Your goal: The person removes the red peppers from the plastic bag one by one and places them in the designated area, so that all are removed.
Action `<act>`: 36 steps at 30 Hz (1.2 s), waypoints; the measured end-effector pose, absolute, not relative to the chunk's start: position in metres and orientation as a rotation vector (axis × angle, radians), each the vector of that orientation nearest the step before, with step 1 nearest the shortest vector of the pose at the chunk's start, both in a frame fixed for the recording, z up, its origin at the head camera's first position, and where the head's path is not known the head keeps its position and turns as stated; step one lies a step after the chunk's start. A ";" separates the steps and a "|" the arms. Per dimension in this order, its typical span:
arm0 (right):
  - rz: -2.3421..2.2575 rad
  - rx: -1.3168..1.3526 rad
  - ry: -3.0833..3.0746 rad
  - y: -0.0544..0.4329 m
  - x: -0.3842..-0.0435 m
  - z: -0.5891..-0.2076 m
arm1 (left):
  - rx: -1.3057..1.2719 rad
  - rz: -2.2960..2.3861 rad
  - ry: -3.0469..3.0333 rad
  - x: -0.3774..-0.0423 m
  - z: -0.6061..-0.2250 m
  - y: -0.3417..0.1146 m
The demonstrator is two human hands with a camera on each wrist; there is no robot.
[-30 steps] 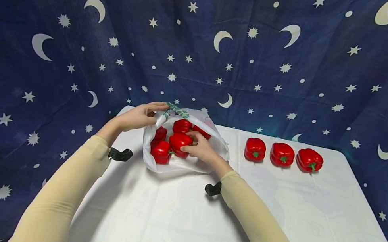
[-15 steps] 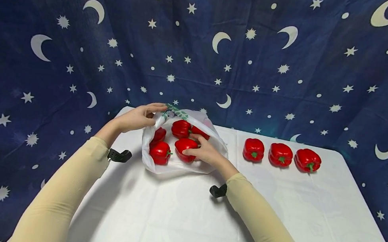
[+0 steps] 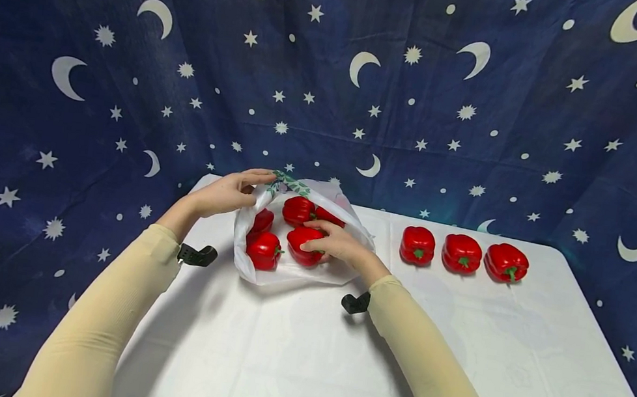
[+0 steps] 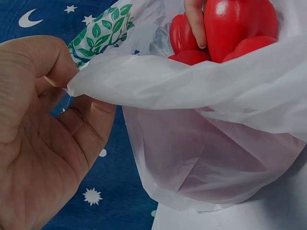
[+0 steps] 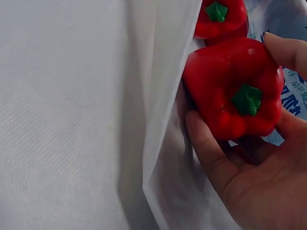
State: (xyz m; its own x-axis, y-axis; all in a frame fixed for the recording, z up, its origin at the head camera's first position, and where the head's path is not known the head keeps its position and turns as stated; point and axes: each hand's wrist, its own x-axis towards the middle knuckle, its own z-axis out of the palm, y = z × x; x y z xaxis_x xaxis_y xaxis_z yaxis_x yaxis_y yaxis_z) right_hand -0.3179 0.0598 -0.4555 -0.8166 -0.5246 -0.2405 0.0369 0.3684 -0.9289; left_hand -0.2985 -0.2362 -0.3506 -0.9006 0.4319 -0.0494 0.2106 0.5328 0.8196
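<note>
A white plastic bag (image 3: 285,280) with green leaf print lies on the table, its mouth facing me. My left hand (image 3: 225,193) pinches the bag's rim at the upper left; in the left wrist view the thumb and fingers (image 4: 62,62) close on the white edge. Reaching into the mouth, my right hand (image 3: 338,243) grips a red bell pepper (image 3: 304,246) between thumb and fingers. The right wrist view shows that pepper's green stem turned toward the camera. Around it in the bag lie several more red bell peppers, among them one at the lower left (image 3: 262,251) and one behind (image 3: 298,210).
Three red bell peppers stand in a row right of the bag: a left one (image 3: 418,246), a middle one (image 3: 461,253) and a right one (image 3: 506,263). A white cloth covers the table (image 3: 299,366). Behind hangs a dark blue curtain (image 3: 334,63) with moons and stars.
Inside the bag, my right hand has shifted the gripped pepper slightly right and toward me, away from the lower-left pepper. My left hand stays at the rim.
</note>
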 end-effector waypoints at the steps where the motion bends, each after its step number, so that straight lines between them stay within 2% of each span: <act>1: -1.459 -0.426 2.132 0.060 -0.318 -0.455 | 0.539 1.301 2.527 -0.299 -0.351 -0.236; 15: -1.427 -0.470 2.132 0.067 -0.309 -0.451 | 0.533 1.302 2.536 -0.300 -0.353 -0.237; 36: -1.492 -0.586 2.003 0.089 -0.288 -0.426 | 0.545 1.325 2.534 -0.302 -0.355 -0.238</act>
State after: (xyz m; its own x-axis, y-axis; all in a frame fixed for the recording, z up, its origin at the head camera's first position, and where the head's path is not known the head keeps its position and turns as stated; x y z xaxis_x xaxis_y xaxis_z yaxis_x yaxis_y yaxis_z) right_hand -0.2880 0.0886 -0.4263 -0.7425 -0.6448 -0.1812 -0.0111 0.2824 -0.9592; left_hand -0.3016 -0.2376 -0.3546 -0.9044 0.4256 -0.0310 0.2175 0.5222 0.8246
